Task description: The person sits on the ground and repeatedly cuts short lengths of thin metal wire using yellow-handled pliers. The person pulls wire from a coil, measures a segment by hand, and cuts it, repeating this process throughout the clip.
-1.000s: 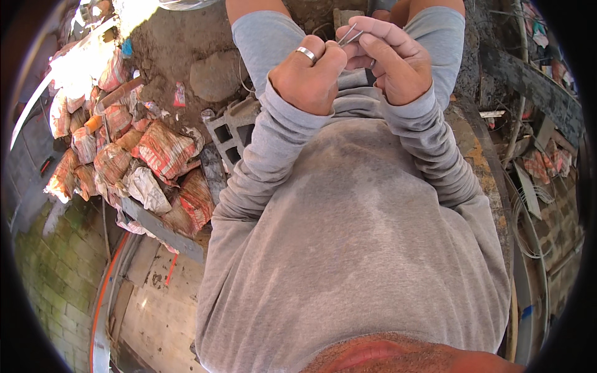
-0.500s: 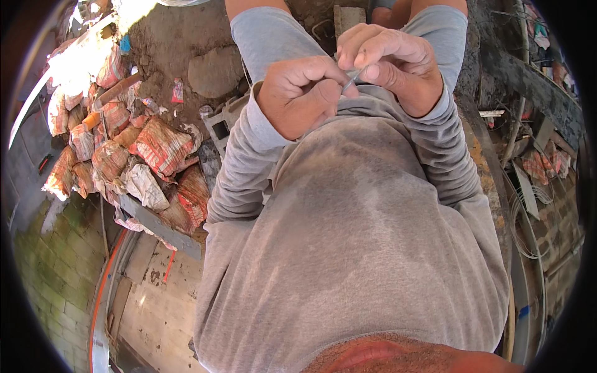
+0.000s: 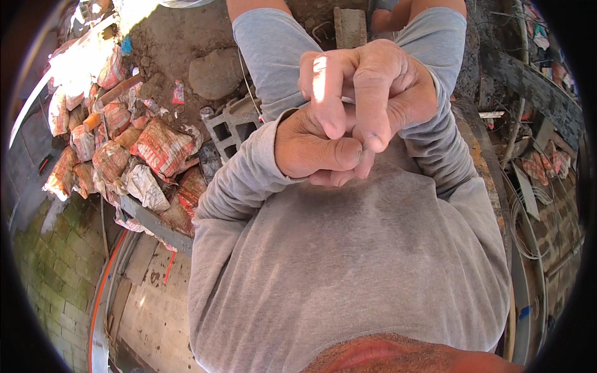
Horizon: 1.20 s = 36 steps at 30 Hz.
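My two hands meet in front of my chest, over the grey shirt (image 3: 348,261). My left hand (image 3: 320,149) is closed, its thumb pressed against the curled fingers. Over it reaches my right hand (image 3: 388,87), with bent fingers pointing down and their tips touching the left fingertips. Whatever lies between the fingertips is hidden by the fingers; the earlier picture showed a thin, pale, wire-like strand there. Behind the hands are my thighs in light blue-grey shorts (image 3: 273,50).
A hollow concrete block (image 3: 233,127) stands left of my left forearm. Farther left are piled filled sacks (image 3: 165,146). Another block (image 3: 349,28) lies between my legs, near a flat stone (image 3: 216,73). To the right are a dark plank (image 3: 532,93) and coiled wire (image 3: 528,248).
Both hands have come nearer my chest. My right hand has turned over the left, its fingers now pointing down. The thin strand between the fingertips no longer shows.
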### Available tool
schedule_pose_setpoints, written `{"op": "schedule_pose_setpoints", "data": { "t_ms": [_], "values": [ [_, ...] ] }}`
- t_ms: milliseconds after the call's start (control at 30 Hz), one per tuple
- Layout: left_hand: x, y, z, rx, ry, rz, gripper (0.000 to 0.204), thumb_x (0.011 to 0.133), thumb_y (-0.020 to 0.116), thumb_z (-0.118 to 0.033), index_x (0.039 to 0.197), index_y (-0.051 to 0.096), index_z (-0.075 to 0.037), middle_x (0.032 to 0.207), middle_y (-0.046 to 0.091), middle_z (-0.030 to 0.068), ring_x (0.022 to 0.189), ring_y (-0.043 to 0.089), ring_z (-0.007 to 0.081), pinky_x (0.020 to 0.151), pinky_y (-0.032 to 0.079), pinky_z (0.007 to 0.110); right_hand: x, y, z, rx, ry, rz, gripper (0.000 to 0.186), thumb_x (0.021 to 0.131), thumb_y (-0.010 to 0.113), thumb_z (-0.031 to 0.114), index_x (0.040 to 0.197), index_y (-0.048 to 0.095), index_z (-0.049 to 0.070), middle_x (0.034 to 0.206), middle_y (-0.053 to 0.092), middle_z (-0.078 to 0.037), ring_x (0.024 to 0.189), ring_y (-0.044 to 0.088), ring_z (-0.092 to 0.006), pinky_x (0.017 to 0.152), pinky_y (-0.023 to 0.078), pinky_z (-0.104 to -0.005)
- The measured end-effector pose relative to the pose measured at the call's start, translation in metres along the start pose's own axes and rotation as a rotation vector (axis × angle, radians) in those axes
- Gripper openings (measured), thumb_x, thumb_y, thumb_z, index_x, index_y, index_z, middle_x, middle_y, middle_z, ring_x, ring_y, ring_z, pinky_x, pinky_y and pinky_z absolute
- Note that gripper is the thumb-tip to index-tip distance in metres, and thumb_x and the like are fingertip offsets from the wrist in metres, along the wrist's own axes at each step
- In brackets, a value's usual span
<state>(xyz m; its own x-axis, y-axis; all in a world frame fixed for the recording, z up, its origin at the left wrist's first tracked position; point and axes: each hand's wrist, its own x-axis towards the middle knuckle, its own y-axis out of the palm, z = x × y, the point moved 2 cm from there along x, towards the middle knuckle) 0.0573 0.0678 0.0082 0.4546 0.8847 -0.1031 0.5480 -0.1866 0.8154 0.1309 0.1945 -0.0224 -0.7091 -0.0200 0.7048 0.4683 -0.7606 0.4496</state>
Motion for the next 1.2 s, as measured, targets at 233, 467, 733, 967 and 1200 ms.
{"op": "schedule_pose_setpoints", "data": {
  "t_ms": [233, 467, 733, 967, 1200],
  "values": [
    [0.017, -0.037, 0.010, -0.054, -0.040, -0.237, 0.031, 0.098, 0.056, -0.027, 0.081, 0.061, -0.001, 0.054, 0.055, 0.0048, 0.039, 0.044, 0.0092, 0.036, 0.034, 0.023, -0.047, 0.011, 0.014, -0.256, 0.228, -0.621, 0.025, 0.097, 0.057, 0.020, 0.116, 0.059, 0.004, 0.118, 0.054, -0.016, 0.101, 0.056, -0.0181, 0.085, 0.046, -0.0299],
    [0.045, -0.047, 0.033, 0.031, -0.114, -0.308, 0.029, 0.100, 0.054, -0.031, 0.091, 0.061, -0.005, 0.061, 0.056, 0.0026, 0.040, 0.041, 0.0077, 0.036, 0.033, 0.023, -0.067, 0.045, 0.034, -0.748, 0.471, -1.202, 0.019, 0.092, 0.069, 0.016, 0.103, 0.067, 0.000, 0.091, 0.067, -0.005, 0.083, 0.063, -0.0110, 0.075, 0.051, -0.0241],
    [0.033, -0.032, 0.029, -0.102, -0.053, -0.241, 0.030, 0.099, 0.056, -0.030, 0.088, 0.062, -0.004, 0.058, 0.054, 0.0031, 0.039, 0.041, 0.0075, 0.036, 0.032, 0.022, -0.061, 0.039, 0.037, -0.486, 0.431, -0.994, 0.015, 0.095, 0.064, 0.015, 0.094, 0.068, 0.001, 0.084, 0.064, -0.004, 0.076, 0.064, -0.0109, 0.070, 0.052, -0.0238],
    [-0.011, -0.001, -0.004, -0.185, 0.061, -0.280, 0.031, 0.099, 0.057, -0.029, 0.089, 0.064, -0.001, 0.063, 0.056, 0.0042, 0.042, 0.043, 0.0081, 0.037, 0.033, 0.023, -0.011, 0.013, 0.002, -0.193, 0.209, -0.580, 0.013, 0.094, 0.064, 0.015, 0.091, 0.067, 0.003, 0.079, 0.060, -0.004, 0.071, 0.058, -0.0125, 0.063, 0.045, -0.0252],
    [-0.040, -0.002, -0.014, 0.210, 0.022, -0.015, 0.015, 0.090, 0.063, -0.010, 0.092, 0.067, 0.005, 0.071, 0.063, 0.0075, 0.056, 0.057, 0.0127, 0.050, 0.044, 0.025, 0.030, -0.010, 0.025, 0.062, -0.113, -0.469, 0.025, 0.098, 0.058, 0.023, 0.107, 0.063, 0.001, 0.091, 0.065, -0.009, 0.085, 0.063, -0.0147, 0.072, 0.049, -0.0300]
  ]
}}
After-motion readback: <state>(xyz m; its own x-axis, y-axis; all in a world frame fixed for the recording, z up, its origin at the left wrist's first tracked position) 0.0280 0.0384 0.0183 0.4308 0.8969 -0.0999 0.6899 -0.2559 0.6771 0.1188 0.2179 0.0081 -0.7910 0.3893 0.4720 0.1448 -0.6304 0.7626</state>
